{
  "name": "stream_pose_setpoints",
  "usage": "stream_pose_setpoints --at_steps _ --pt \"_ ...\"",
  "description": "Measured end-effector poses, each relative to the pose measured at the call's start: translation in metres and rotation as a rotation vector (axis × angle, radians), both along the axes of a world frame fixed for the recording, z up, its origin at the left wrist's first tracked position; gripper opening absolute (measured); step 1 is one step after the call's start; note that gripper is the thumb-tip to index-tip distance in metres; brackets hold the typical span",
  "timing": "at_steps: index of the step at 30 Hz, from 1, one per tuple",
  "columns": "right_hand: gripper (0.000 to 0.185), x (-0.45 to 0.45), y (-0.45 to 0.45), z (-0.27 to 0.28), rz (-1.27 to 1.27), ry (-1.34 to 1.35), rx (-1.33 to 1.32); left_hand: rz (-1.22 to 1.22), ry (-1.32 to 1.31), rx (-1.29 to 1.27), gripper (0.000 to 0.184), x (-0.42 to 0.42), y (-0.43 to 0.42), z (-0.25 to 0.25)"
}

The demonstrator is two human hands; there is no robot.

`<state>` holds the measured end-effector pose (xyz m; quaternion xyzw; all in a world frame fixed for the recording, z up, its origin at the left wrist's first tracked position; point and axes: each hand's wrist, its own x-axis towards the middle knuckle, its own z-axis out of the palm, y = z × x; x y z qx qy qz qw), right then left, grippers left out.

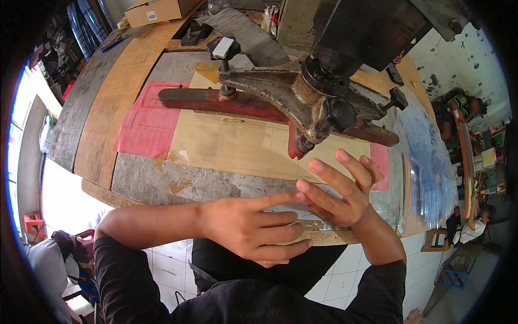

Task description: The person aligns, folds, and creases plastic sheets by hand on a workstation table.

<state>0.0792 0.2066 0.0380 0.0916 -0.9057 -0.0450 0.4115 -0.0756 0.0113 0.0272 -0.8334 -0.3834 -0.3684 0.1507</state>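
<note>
Left: translucent pink sheet (143,124), at the left end of the tan, flat rectangular panel (226,146). Panel's long axis runs side to side, dipping slightly rightward; it lies forward of both hands, away from the body. Long dark-red metal bar (253,110) sits above it, roughly parallel. Left hand (253,229): fingers spread, index tip meeting the other hand, thumb hidden; no held item visible. Right hand (342,197): raised, fingers spread, nearer to panel and bar. Far right: clear, bluish plastic sheets (431,173).
</note>
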Motion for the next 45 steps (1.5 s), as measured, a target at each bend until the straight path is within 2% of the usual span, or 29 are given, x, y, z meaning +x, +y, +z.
stream_pose_setpoints --at_steps 3,7,9,45 --pt "0.028 0.0003 0.0088 0.0000 0.057 -0.013 0.110 0.012 0.000 0.000 0.038 -0.0005 -0.0011 0.0009" --pt "0.027 -0.0009 0.0066 -0.0013 0.061 -0.002 0.102 0.023 0.035 -0.031 0.037 -0.0015 -0.0026 0.0017" --pt "0.028 -0.0012 0.0020 -0.0021 0.010 0.023 0.011 0.026 0.032 -0.028 0.037 -0.0016 -0.0024 0.0020" --pt "0.019 -0.0043 0.0028 -0.0039 0.013 0.053 0.060 0.033 0.035 -0.049 0.041 -0.0015 -0.0025 0.0021"
